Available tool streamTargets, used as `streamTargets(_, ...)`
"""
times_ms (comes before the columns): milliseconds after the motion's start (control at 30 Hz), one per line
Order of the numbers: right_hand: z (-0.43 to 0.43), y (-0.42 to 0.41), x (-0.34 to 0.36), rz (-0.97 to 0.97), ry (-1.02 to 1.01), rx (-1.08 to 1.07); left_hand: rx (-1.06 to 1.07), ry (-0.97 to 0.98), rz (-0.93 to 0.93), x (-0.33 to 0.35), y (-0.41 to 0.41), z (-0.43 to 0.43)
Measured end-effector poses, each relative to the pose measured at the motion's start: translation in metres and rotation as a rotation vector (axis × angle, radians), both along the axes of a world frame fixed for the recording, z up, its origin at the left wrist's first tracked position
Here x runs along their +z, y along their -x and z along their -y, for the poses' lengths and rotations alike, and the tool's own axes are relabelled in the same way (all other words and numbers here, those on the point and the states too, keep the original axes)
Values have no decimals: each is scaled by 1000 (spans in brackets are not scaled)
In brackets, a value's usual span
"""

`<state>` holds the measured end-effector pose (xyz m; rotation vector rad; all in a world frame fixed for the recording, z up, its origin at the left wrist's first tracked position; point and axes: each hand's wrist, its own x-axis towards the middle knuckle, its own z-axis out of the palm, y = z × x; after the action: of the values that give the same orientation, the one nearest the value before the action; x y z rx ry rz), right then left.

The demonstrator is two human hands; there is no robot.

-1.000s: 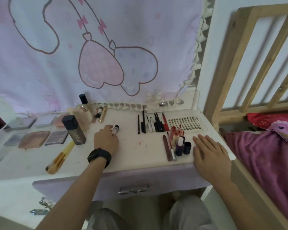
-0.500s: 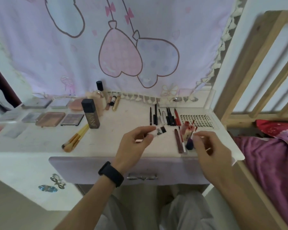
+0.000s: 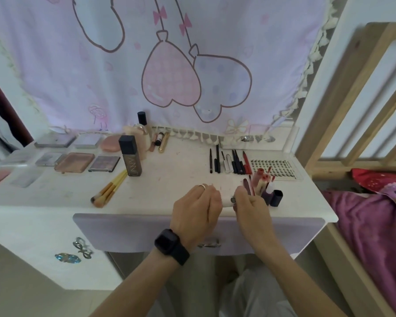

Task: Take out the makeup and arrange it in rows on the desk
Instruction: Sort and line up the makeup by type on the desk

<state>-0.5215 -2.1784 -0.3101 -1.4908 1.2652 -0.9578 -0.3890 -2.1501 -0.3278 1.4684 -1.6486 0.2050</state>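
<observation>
Both hands meet low over the front edge of the desk, with a small pale tube bridged between them. The left hand has its fingers curled round the tube's near-left end. The right hand pinches the other end, where a small dark, metallic-looking tip shows. Both grips are closed on the tube; neither hand is free. Most of the tube is hidden by the fingers, so I cannot tell whether it carries a label or what product it is. The body is short, whitish and smooth, and is held roughly level, just clear of the desktop. My judgement is that this is a hand-over or a cap check before laying the tube down. To do it well, let 1 hand take the full weight before the other lets go. Then set it down parallel to its neighbours, tip facing the same way. The crowded lip tubes and dark-capped bottles stand just beside the right hand, so come in low from the front; a sideways sweep could topple them. A smooth round tube may roll, so settle it before releasing. For reference, the pencils and liners already lie in 1 tidy row further back, and the palettes, foundation bottle and brushes sit well apart to the left.
</observation>
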Motion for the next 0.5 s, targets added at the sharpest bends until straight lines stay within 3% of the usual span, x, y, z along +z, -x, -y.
streamTargets(133, -2, -5, -2, 58, 181, -50, -51, -213, -512, 10, 16, -2)
streamTargets(233, 1, -3, 0, 33, 270, -43, -73, -400, -667, 14, 17, -5)
streamTargets(333, 6, 3, 4, -70, 264, 43, -133, -441, -606, 14, 7, -7)
streamTargets(500, 19, 14, 6, -199, 108, 80, -236, -407, -238, 15, -9, -6)
